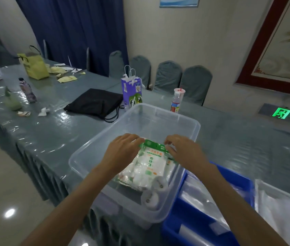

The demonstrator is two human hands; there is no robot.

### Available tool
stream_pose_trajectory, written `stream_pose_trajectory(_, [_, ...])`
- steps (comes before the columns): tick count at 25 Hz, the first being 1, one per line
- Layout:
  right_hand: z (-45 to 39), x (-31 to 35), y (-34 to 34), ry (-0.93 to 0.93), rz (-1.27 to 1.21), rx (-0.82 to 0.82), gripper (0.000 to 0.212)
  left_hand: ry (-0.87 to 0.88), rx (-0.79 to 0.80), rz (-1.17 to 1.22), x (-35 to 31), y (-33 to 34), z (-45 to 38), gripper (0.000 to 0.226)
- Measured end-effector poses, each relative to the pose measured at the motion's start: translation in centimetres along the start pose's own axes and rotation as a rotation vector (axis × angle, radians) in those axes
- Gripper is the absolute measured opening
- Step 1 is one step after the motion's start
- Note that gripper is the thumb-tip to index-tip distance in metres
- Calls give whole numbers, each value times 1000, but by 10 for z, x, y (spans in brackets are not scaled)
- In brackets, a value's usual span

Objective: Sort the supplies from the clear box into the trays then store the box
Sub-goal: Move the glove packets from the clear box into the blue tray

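The clear box point(176, 121) stands at the table's point(52, 132) near edge. Both hands work inside it: the left hand point(123, 150) and the right hand point(185, 150) each pinch a top corner of a green-and-white supply packet point(151, 162) with curled fingers point(170, 148). More packets and two white rolls point(155, 191) lie at the box's near end. The blue tray point(236, 176) and a clear tray point(280, 206) beside it already hold plastic-wrapped items. Judged status: sorting partly done; box not yet emptied or stored.
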State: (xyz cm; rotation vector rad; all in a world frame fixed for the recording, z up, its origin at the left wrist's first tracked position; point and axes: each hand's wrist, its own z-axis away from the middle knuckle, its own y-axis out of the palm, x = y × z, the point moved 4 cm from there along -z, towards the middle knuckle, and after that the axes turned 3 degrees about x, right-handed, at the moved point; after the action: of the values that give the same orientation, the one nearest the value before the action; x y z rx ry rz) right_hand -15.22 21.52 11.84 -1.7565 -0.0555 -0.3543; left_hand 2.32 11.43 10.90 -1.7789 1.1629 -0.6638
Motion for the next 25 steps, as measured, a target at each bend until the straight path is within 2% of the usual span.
stream_pose_trajectory(4, [-21,24,30,103,6,-16,18,48,58,33,43,10,10,25])
stream_pose_trajectory(8, [-12,23,61,248,6,65,20,119,187,108,60,35,5,29])
stream_pose_trajectory(13, [-23,8,63,332,8,106,19,242,238,141,66,56,-39,28])
stream_pose_trajectory(16, [-49,-6,71,363,27,124,20,190,318,164,70,86,-65,32])
stream_pose_trajectory(21, [-79,-29,92,348,36,302,21,220,560,95,69,145,-53,34])
stream_pose_trajectory(23, [-90,-44,88,339,32,293,20,198,604,59,74,162,-55,35])
stream_pose_trajectory(25, [-98,-59,87,331,1,284,18,108,686,132,73,179,-50,38])
